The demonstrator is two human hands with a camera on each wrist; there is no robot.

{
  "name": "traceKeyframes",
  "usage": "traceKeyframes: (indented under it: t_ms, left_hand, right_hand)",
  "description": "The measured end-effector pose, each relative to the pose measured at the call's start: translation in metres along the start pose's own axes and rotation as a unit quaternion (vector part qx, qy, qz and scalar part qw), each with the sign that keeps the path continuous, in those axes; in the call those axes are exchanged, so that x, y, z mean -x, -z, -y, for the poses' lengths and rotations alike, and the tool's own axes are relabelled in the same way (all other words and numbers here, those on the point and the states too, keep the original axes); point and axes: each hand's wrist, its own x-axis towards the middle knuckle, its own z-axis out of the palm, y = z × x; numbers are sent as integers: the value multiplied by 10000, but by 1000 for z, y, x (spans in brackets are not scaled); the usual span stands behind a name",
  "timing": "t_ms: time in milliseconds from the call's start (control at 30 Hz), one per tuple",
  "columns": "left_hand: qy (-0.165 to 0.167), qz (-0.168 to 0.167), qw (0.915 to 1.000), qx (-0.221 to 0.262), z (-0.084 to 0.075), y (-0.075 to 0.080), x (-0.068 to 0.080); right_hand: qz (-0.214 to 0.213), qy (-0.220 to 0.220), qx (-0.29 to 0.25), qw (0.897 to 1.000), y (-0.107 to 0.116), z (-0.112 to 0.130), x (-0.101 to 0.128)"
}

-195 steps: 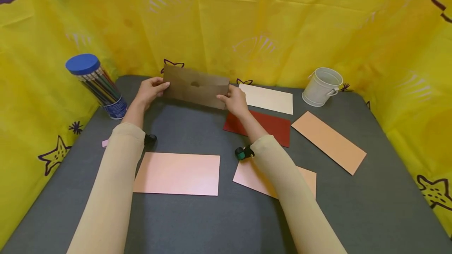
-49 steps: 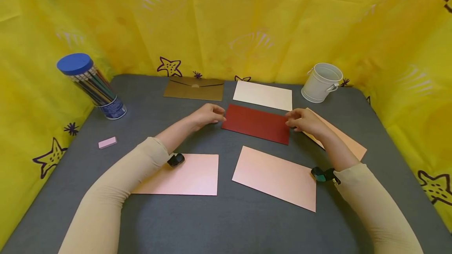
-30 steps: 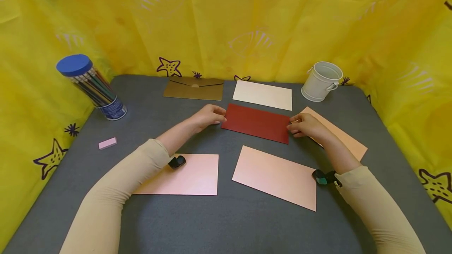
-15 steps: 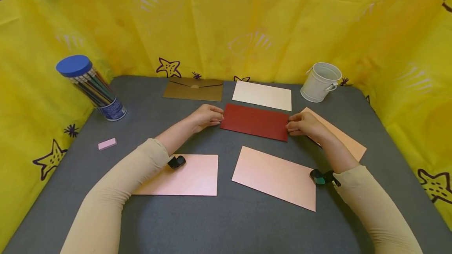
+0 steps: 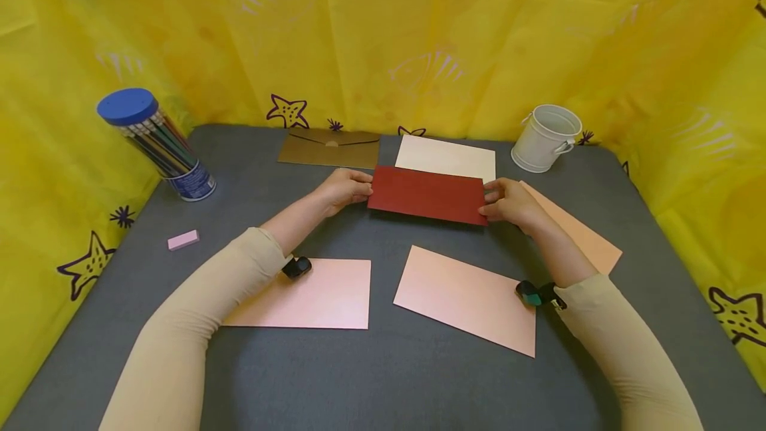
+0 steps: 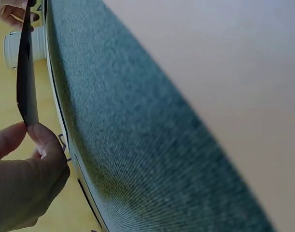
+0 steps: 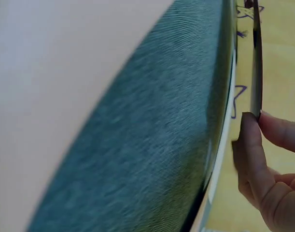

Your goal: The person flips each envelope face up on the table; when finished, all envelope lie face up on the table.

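Yellow cloth with purple stars is surrounding the grey table (image 5: 359,378). At the frame's centre, your left hand (image 5: 341,189) is pinching the left short edge of the red envelope (image 5: 426,194), lifted just above the table. Your right hand (image 5: 509,201) is pinching the right edge. It is looking light, thin and bendable, so keep holding both short ends gently.

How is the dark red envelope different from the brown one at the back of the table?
The red envelope is pinched at its short ends by the left hand and right hand and lifted off the table; the brown envelope lies flat and untouched. The red one shows a plain face; the brown one shows a flap with a round clasp. Both are long and slim.
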Motion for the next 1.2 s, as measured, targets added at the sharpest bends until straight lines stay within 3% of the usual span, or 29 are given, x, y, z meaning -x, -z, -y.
traceKeyframes:
  t_ms: [333, 600, 933, 1200]
  left_hand:
    - [-389, -69, 9992, 28, -2, 12, 2]
    - [-386, -188, 9991, -65, -5, 21, 7]
    - [-454, -459, 9979, 37, -10, 35, 14]
    - [-560, -476, 9968, 304, -10, 46, 20]
  right_hand:
    - [-240, 33, -449, 9987, 1, 10, -6]
    - [-584, 192, -1125, 9917, -1, 16, -7]
    - [-790, 524, -2526, 9629, 0, 23, -1]
    - [-731, 926, -2993, 9468, -5, 24, -5]
